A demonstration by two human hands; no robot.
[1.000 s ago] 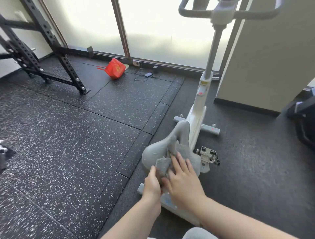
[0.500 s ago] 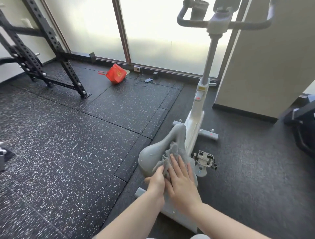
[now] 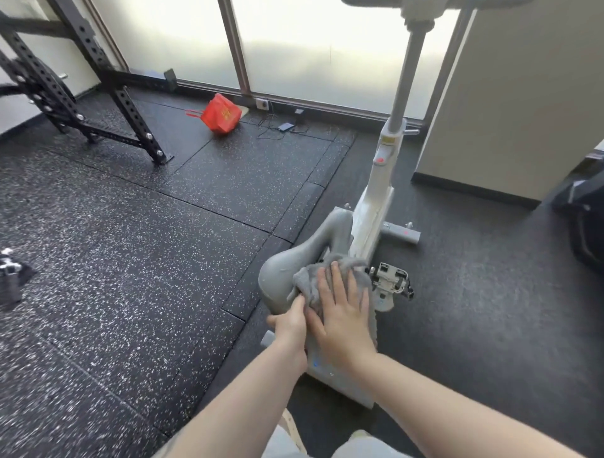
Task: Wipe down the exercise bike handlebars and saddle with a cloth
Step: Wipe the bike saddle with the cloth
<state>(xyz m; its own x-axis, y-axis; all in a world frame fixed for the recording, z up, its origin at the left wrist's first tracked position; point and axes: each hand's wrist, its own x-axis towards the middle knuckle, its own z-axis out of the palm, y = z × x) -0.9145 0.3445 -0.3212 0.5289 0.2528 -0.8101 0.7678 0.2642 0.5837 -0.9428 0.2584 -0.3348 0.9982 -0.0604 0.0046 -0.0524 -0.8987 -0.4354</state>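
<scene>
The right hand (image 3: 340,313) pressed flat on the grey cloth (image 3: 313,278) over the saddle (image 3: 287,264); the left hand (image 3: 291,323) gripped the saddle's rear edge; a red bag (image 3: 220,113) lay on the floor (image 3: 130,261).

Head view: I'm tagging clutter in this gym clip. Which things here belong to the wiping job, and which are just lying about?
In the job:
- grey cloth
- saddle
- right hand, flat on the cloth
- left hand, gripping the saddle's rear edge
- handlebars, mostly out of frame

Lying about:
- red bag
- phone and cables
- black rack
</scene>
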